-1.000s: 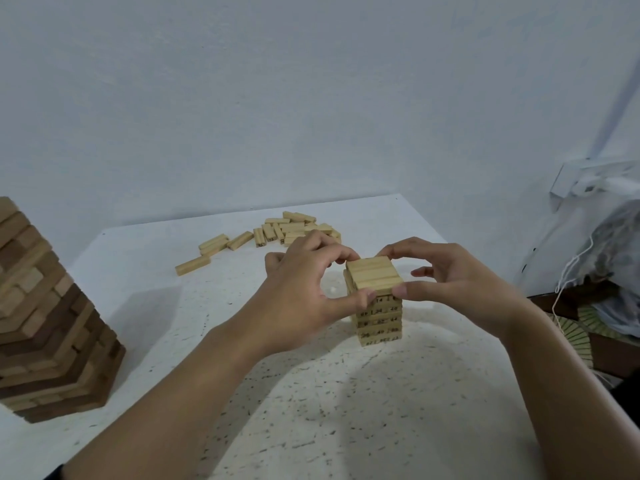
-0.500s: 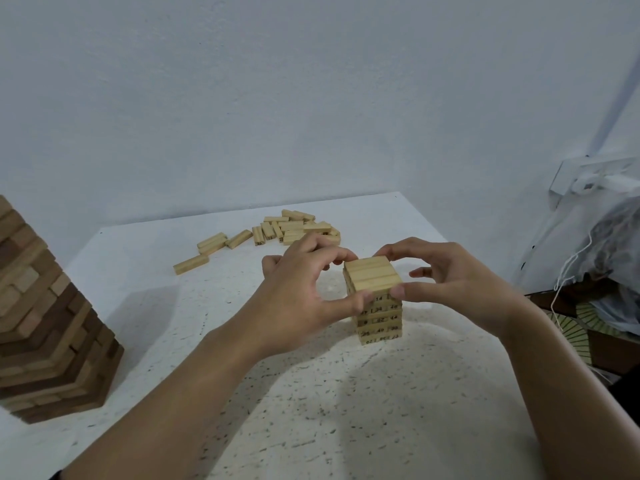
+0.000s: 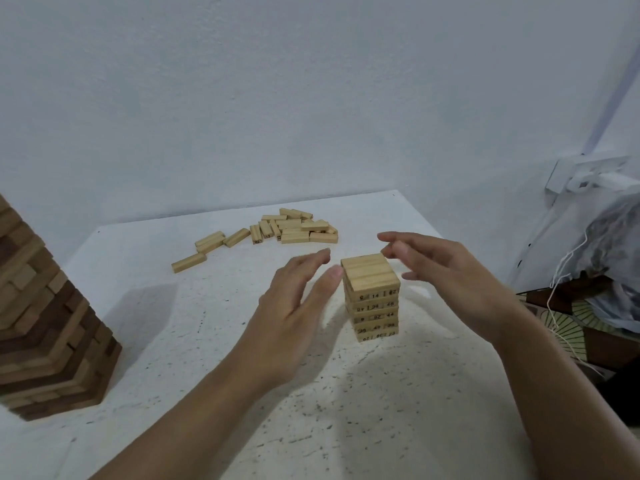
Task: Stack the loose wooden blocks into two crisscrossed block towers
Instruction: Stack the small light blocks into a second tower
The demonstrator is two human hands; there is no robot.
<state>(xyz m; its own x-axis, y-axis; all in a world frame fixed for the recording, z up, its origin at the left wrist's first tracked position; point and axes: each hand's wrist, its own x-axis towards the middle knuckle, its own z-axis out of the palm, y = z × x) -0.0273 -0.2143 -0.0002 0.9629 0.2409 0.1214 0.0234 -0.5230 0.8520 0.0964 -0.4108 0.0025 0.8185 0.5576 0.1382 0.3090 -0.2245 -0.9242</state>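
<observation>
Left hand and right hand flanked numbered block tower at frame centre, both grips slack, holding nothing, likely guarding alignment. Loose blocks waited above.

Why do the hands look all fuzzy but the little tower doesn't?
Head view: both the left hand and the right hand are smeared at the fingertips, likely motion blur; the small block tower stands sharp enough to read printed numbers; soft shadows lie under the hands.
</observation>
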